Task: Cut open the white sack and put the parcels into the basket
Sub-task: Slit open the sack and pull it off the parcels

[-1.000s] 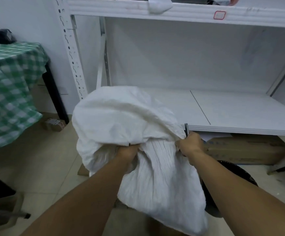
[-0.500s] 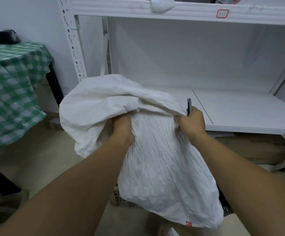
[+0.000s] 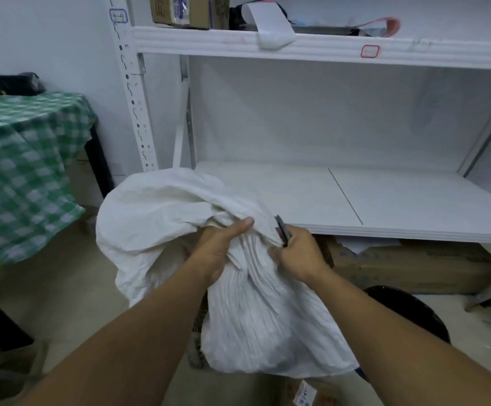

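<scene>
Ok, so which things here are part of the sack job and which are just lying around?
Job:
- white sack, gripped by left hand
- cutter in right hand
- dark basket, lower right

Lying about:
- green checked cloth
- white shelving
- cardboard boxes on top shelf
- flat carton under the shelf

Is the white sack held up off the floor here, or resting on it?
Held up. Both hands, left hand and right hand, grip the crumpled white fabric sack at its gathered middle; its lower end hangs above the floor.

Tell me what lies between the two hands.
In the head view, only bunched, pleated fabric of the white sack spans the stretch between the left hand and right hand.
</scene>
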